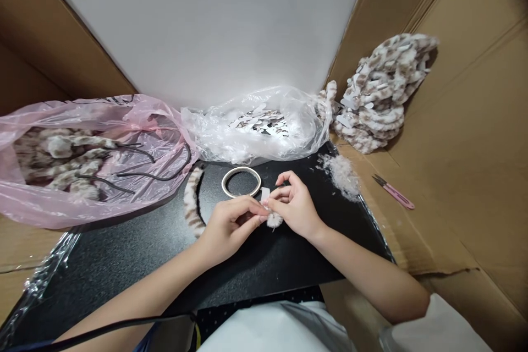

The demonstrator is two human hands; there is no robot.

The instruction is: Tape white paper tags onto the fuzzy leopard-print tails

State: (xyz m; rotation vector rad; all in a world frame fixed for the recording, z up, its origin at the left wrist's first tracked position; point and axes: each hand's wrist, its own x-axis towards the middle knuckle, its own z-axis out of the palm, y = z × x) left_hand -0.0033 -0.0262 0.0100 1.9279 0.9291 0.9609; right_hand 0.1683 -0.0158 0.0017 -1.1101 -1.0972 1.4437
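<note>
My left hand (229, 224) and my right hand (293, 206) meet over the black table (124, 256). Both pinch a small fuzzy leopard-print piece (274, 220) with a white paper strip (264, 194) sticking up from it. The fingers of both hands are closed on it. A roll of double-sided tape (241, 182) lies flat just beyond my hands. A furry leopard-print headband (191, 203) lies on the table to the left of my left hand.
A pink plastic bag (82, 159) with furry headbands sits at the left. A clear bag (264, 126) of white strips lies at the back. A pile of furry headbands (381, 96), a fluff tuft (342, 173) and pink snips (394, 191) lie at the right on cardboard.
</note>
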